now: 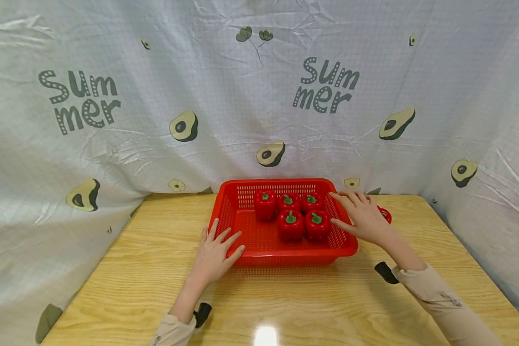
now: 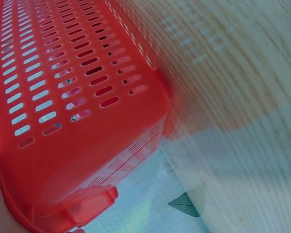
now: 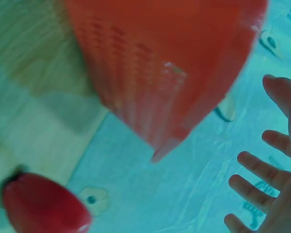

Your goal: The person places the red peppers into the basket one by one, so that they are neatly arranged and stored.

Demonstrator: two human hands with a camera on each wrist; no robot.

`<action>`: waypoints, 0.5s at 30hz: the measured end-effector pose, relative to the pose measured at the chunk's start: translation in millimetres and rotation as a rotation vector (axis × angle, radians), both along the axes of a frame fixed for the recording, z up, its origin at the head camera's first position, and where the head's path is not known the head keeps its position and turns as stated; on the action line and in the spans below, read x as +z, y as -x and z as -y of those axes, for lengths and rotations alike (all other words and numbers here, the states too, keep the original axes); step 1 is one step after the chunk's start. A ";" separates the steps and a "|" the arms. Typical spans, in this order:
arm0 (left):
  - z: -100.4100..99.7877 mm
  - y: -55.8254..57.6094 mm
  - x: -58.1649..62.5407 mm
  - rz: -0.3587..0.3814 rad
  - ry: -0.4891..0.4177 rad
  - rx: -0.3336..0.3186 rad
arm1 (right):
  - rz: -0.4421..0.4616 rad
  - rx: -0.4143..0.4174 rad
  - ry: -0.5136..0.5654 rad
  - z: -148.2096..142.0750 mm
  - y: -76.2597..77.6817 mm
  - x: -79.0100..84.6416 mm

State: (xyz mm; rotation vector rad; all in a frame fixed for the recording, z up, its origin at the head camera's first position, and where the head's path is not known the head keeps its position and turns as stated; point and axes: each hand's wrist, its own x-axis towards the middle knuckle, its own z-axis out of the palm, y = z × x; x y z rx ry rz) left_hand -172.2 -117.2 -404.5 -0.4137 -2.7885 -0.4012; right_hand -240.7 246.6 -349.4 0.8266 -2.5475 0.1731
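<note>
A red plastic basket (image 1: 253, 253) with slotted walls stands on the table. Inside it, toward the right, several glossy red bell peppers (image 1: 290, 225) sit with green stems up. My left hand (image 1: 212, 254) lies over the front left corner, fingers spread and fairly straight at the rim. In the left wrist view the basket's slotted wall (image 2: 63, 160) fills much of the picture. My right hand (image 1: 363, 218) hovers at the right rim, fingers spread, holding nothing; in the right wrist view its fingers (image 3: 257, 165) stand apart from the basket (image 3: 169, 58).
Another red pepper (image 1: 385, 215) lies on the table to the right of the basket, partly hidden behind my right hand. Behind the wooden table (image 1: 285, 302) hangs a pale curtain (image 1: 225, 86) printed with avocados and lettering.
</note>
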 end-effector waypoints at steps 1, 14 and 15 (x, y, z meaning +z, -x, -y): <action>0.2 0.0 -0.1 -0.001 0.001 0.001 | -0.008 -0.007 0.009 -3.2 -0.5 -2.5; -0.1 0.1 -0.4 0.005 0.006 0.000 | -0.063 -0.169 0.238 -39.8 5.2 -36.1; 0.0 0.0 -0.1 0.007 0.007 0.000 | -0.054 -0.193 0.253 -41.3 5.7 -37.2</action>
